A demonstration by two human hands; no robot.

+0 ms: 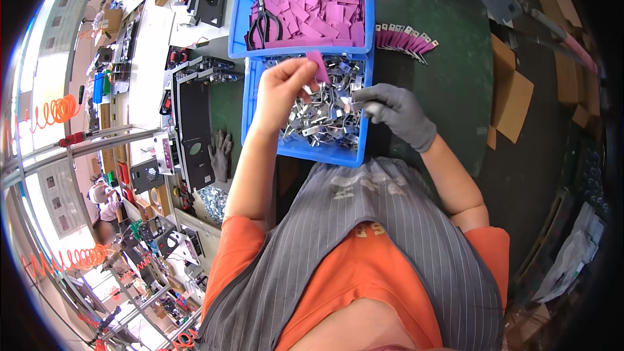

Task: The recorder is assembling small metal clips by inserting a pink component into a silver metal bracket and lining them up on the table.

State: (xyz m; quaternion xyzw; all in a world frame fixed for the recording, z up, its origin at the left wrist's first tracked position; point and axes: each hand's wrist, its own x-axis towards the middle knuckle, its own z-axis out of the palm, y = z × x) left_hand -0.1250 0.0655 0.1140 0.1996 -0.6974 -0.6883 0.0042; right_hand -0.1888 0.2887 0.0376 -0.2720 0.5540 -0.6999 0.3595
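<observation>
My bare left hand (283,86) pinches a flat purple strip (318,67) between thumb and fingertips, above the near blue bin (351,156). That bin is filled with small bent metal brackets (318,119). On my right hand (402,114) is a grey glove; its thumb and forefinger close on a small metal bracket (348,105) at the bin's right side, partly hidden by the fingers. Behind stands another blue bin (369,6), full of loose purple strips (318,10). Black-handled pliers (265,26) lie on top of these strips at the left.
A fanned row of metal brackets with purple pieces (408,40) lies on the dark green table (435,91), right of the bins. At left are a spare grey glove (221,155) and a black panel (195,127). Open cardboard boxes (510,94) stand at the right.
</observation>
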